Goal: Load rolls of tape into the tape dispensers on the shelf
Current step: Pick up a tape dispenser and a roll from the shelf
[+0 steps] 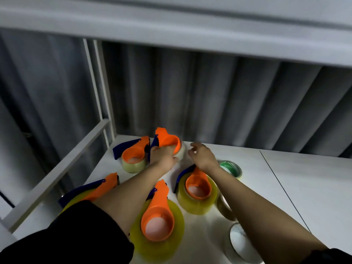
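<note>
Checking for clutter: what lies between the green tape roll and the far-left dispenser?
In the head view, both hands, left and right, between green roll and dispenser.

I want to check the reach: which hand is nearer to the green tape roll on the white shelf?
Right. The right hand hovers just left of the green tape roll; the left hand is farther left, at the far orange dispenser.

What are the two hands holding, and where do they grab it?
The left hand grips the far orange plastic tape dispenser at its round hub, over a pale clear tape roll. The right hand holds nothing, fingers loosely spread.
</note>
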{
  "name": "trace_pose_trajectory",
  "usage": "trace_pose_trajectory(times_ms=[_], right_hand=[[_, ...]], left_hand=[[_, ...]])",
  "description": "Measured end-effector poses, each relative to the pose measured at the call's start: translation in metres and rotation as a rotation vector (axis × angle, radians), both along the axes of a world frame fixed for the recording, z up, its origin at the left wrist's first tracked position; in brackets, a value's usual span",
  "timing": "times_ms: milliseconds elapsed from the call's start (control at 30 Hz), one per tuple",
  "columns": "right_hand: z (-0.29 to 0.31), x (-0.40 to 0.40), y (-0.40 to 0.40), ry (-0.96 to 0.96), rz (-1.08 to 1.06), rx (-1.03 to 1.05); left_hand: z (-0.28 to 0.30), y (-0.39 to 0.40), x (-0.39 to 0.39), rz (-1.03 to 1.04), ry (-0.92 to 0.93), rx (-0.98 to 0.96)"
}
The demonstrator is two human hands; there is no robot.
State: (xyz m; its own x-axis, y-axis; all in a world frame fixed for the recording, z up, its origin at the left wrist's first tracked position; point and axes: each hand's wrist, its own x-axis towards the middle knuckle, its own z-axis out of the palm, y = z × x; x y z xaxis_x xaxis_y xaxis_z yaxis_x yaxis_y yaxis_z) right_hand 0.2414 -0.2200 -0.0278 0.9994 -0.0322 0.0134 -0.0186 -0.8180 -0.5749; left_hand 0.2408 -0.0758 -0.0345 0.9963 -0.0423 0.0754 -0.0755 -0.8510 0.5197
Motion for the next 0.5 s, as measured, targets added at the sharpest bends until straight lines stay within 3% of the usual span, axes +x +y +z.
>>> trace_pose_trajectory(times_ms=[33, 133, 200, 300, 500], right_hand=[[0.002, -0.001, 0.001, -0.013, -0.015, 0.157], [0.013, -0.013, 0.004, 0.045, 0.010, 0.710], [0.018, -0.024, 0.003, 0.153, 0.072, 0.958], [0.020, -0.044, 0.002, 0.208, 0.168, 1.106], [0.029, -0.083, 0.005, -0.008, 0.233, 1.170]], left_hand=[[0.004, 0.003, -0.006, -0.028, -0.014, 0.003], [0.020, 0.002, -0.022, -0.119, -0.069, -0.361], [0.027, 0.002, -0.034, -0.166, -0.091, -0.563], [0.037, 0.006, -0.059, -0.279, -0.082, -0.746], [0.040, 0.017, -0.091, -0.390, -0.003, -0.870]])
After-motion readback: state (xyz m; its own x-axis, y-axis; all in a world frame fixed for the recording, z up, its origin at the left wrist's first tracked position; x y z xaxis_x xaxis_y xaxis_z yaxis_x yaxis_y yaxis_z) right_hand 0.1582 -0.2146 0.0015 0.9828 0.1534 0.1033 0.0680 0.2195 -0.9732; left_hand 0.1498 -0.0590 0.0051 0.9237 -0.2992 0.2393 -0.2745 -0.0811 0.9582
